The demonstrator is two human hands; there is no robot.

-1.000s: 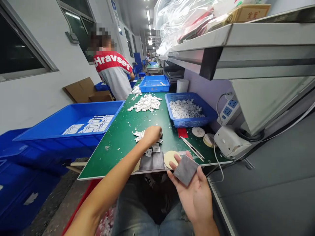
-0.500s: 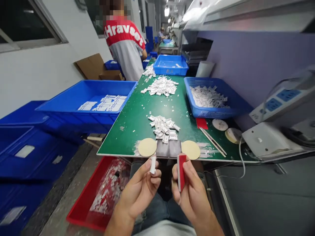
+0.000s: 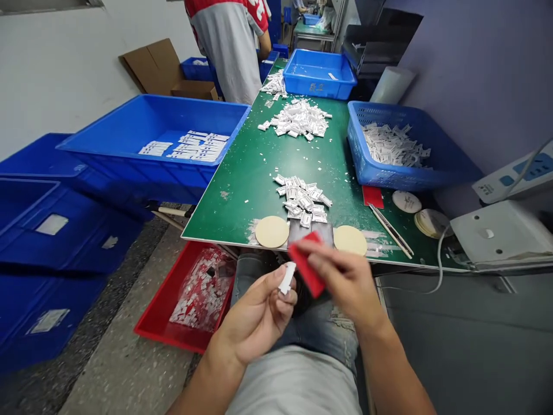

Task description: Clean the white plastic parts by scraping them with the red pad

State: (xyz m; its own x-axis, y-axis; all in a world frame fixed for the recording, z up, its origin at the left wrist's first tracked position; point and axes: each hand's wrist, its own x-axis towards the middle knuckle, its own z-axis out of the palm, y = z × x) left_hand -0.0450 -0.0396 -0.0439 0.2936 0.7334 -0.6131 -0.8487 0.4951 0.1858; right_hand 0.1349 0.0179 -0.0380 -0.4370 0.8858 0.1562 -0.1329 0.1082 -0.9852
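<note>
My left hand (image 3: 263, 305) pinches a small white plastic part (image 3: 287, 279) between thumb and fingers, just below the front edge of the green table. Close to its right, my right hand (image 3: 345, 282) grips a flat red block (image 3: 307, 265), tilted and somewhat blurred; its kind is not clear. On the table edge above my hands lie a dark pad (image 3: 322, 234) and two cream-coloured discs, the left disc (image 3: 272, 231) and the right disc (image 3: 350, 240). Behind the pad is a loose heap of white plastic parts (image 3: 302, 196).
A larger white heap (image 3: 300, 118) lies farther back, before a blue tray (image 3: 319, 87). A blue basket (image 3: 367, 173) of parts and tweezers (image 3: 391, 230) are at right. Blue bins (image 3: 103, 129) flank the table's left; a red bin (image 3: 159, 325) sits below. A person (image 3: 235, 52) stands beyond.
The red block has turned from upright to slanted and moved in toward the white part. My left hand still holds that part, now tilted. The view has tipped downward.
</note>
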